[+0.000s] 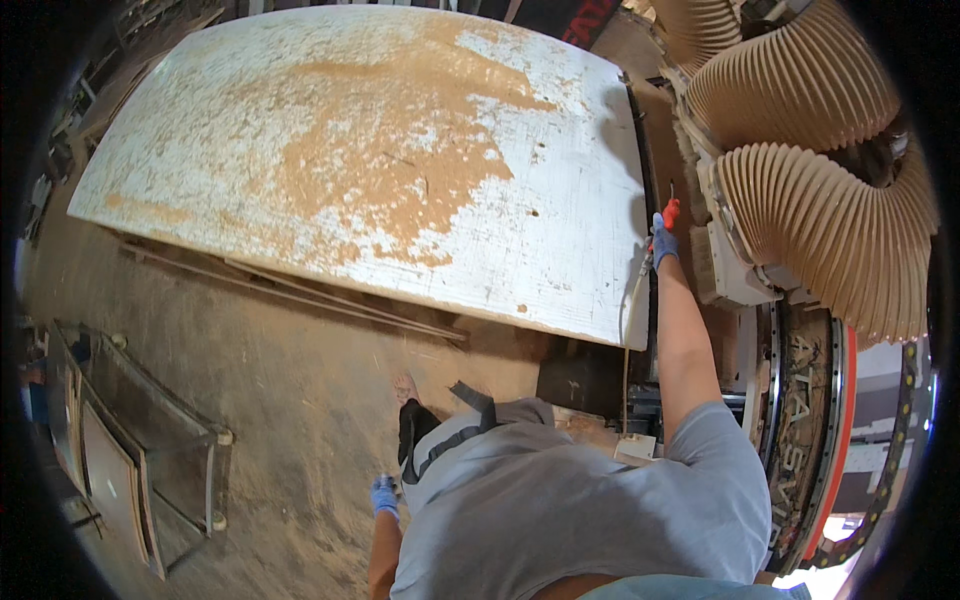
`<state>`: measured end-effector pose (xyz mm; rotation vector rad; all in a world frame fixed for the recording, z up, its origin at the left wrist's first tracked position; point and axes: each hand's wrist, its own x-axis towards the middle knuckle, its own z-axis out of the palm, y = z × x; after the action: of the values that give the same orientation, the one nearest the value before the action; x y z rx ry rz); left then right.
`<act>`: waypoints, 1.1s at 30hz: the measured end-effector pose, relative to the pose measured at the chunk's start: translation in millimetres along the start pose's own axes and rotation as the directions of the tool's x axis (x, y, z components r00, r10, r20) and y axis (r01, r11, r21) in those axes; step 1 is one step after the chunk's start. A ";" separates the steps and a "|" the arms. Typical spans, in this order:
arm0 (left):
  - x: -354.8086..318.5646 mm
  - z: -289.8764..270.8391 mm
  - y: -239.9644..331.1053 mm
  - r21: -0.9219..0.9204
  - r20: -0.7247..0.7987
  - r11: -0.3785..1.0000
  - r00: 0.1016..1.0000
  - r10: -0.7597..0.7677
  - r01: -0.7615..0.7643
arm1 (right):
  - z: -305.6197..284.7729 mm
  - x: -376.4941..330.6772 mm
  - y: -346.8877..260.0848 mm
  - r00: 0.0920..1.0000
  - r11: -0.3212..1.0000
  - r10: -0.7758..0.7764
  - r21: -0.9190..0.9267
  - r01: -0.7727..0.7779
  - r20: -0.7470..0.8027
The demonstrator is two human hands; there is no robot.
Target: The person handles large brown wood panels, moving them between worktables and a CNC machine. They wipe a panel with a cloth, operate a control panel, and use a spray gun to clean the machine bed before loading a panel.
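Observation:
My right hand (664,243), in a blue glove, reaches along the right edge of a large white board (585,240). Its fingers are closed around a red air blow gun (671,212) whose thin nozzle points away from me. A thin hose (628,370) runs from the gun back past the board's near corner. Brown sawdust (390,150) covers much of the board's middle and left, while its right part is mostly bare. Down at my side, my left hand (383,495) wears a blue glove too; its fingers look loosely apart, with nothing visible in them.
Ribbed tan ducts (815,220) bulge beside a machine with a red-edged rail (838,440) on my right. A wheeled metal-framed cart (165,430) holding flat panels stands at the left. Wooden strips (340,305) jut from under the board, above the dusty floor (300,420).

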<state>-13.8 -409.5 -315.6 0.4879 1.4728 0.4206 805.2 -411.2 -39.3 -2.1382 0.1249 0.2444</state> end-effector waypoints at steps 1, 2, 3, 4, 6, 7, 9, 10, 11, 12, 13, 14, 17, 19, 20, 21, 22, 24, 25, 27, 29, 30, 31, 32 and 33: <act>13.2 -9.6 21.2 -0.004 -0.015 0.993 0.993 -0.116 0.116 | 2.0 -4.7 -6.7 0.999 1.000 -0.005 0.002 0.005 -0.036; 25.0 -15.5 39.5 0.036 -0.068 0.994 0.992 -0.102 0.105 | 2.3 -9.6 -12.6 0.999 1.000 -0.016 -0.013 0.016 -0.043; 31.7 -20.2 64.4 0.073 -0.123 0.993 0.989 -0.085 0.095 | 4.7 -15.3 -17.7 0.999 0.999 -0.029 -0.028 0.028 -0.046; 36.0 -20.5 93.1 0.119 -0.177 0.989 0.982 -0.065 0.087 | 4.0 -21.4 -19.3 0.998 0.999 -0.034 -0.042 0.032 -0.053; 60.1 -27.6 129.9 0.126 -0.161 0.991 0.987 -0.018 0.038 | 2.6 -33.5 -23.1 0.999 0.998 0.008 -0.065 -0.011 -0.040; 71.5 -29.9 147.0 0.128 -0.153 0.992 0.988 0.006 0.014 | 2.0 -40.0 -24.5 0.999 0.997 0.029 -0.075 -0.032 -0.033; 93.6 -26.1 173.9 0.212 -0.114 0.977 0.992 0.057 -0.032 | 0.2 -52.2 -26.2 0.997 0.996 -0.041 -0.085 0.035 -0.068; 104.0 -28.5 183.4 0.250 -0.101 0.967 0.992 0.081 -0.054 | 3.8 -62.5 -30.7 0.994 0.993 -0.076 -0.093 0.069 -0.077; 116.0 -30.8 191.0 0.316 -0.018 0.946 0.996 0.085 -0.075 | 5.9 -71.2 -37.6 0.994 0.995 -0.065 -0.082 0.058 -0.090; 121.7 -23.9 200.2 0.318 0.000 0.945 0.996 0.085 -0.080 | 6.7 -78.4 -46.7 0.996 0.995 -0.053 -0.088 0.046 -0.077; 126.9 -15.1 207.9 0.320 0.017 0.944 0.996 0.085 -0.086 | 7.3 -83.5 -54.8 0.997 0.995 -0.042 -0.094 0.035 -0.064; 130.9 -6.1 214.5 0.320 0.033 0.943 0.996 0.085 -0.091 | 8.9 -87.2 -61.7 0.998 0.995 -0.031 -0.101 0.026 -0.048; 133.1 17.2 212.1 0.326 0.123 0.926 0.980 0.157 -0.189 | 13.9 -100.0 -70.8 0.996 0.994 -0.063 -0.090 0.058 -0.057; 128.7 29.4 210.2 0.353 0.179 0.911 0.971 0.158 -0.213 | 13.1 -99.9 -66.4 0.993 0.994 -0.083 -0.075 0.078 -0.079; 121.3 37.1 206.6 0.375 0.202 0.905 0.971 0.132 -0.201 | 11.6 -98.6 -63.0 0.991 0.994 -0.093 -0.067 0.087 -0.093; 116.7 42.5 207.1 0.398 0.223 0.898 0.969 0.102 -0.186 | 12.2 -101.3 -60.2 0.993 0.995 -0.066 -0.082 0.058 -0.095; 118.5 38.4 200.3 0.436 0.225 0.880 0.970 0.095 -0.188 | 14.6 -110.4 -62.2 0.995 0.994 -0.042 -0.101 0.033 -0.091; 120.2 36.1 184.8 0.517 0.251 0.832 0.965 0.074 -0.199 | 4.2 -109.3 -46.6 0.996 0.990 -0.025 -0.138 0.013 -0.089; 113.0 34.5 180.8 0.555 0.191 0.815 0.979 0.071 -0.167 | 2.0 -117.3 -43.6 0.997 0.987 -0.041 -0.155 0.030 -0.069; 102.5 35.1 175.2 0.513 0.158 0.846 0.985 0.073 -0.145 | -5.8 -132.1 -28.5 1.000 0.973 0.019 -0.229 -0.020 -0.006; 98.6 27.9 169.5 0.466 0.182 0.871 0.980 0.076 -0.154 | -21.0 -148.0 1.7 0.994 0.984 -0.064 -0.160 0.077 0.084; 100.7 23.9 167.8 0.441 0.227 0.880 0.971 0.079 -0.175 | -33.4 -150.1 20.9 0.988 0.983 -0.012 -0.181 0.040 0.155; 103.4 19.5 165.0 0.393 0.222 0.914 0.975 0.007 -0.096 | -44.0 -158.2 39.4 0.985 0.980 -0.055 -0.182 0.085 0.163; 103.8 17.8 161.0 0.354 0.224 0.935 0.972 -0.069 -0.015 | -55.7 -168.6 61.1 0.982 0.976 -0.094 -0.181 0.123 0.161; 105.5 23.6 162.3 0.317 0.227 0.946 0.963 -0.147 0.069 | -66.4 -181.3 80.2 0.979 0.970 -0.131 -0.182 0.158 0.156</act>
<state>20.3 -217.6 -313.2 0.6769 1.3171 0.0363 622.1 -511.6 -29.1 -2.3022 -0.1443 0.3347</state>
